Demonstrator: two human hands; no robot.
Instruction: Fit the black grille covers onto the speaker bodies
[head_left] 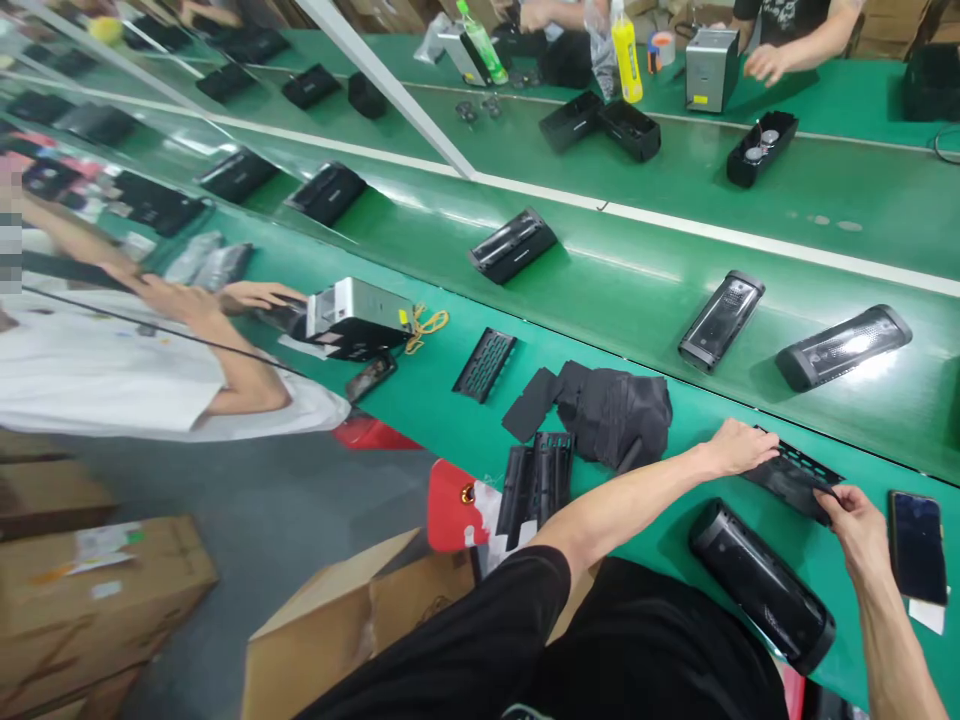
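Observation:
Both my hands hold a flat black perforated grille panel (791, 478) just above the green table (420, 400). My left hand (739, 446) grips its left end with fingers closed over the edge. My right hand (857, 517) pinches its right end. Directly below the panel a long black speaker body (761, 583) lies on the table near my lap. A pile of black fabric pieces (615, 410) sits to the left of my left hand, with more black grille panels (536, 482) at the table's front edge.
A phone (917, 547) lies right of my right hand. Two finished speakers (721, 320) (844, 346) ride the conveyor beyond. A co-worker's arms (210, 310) handle a silver box (360, 312) at left. Cardboard boxes (97, 590) stand on the floor. Another person works across the belt near a yellow bottle (626, 55).

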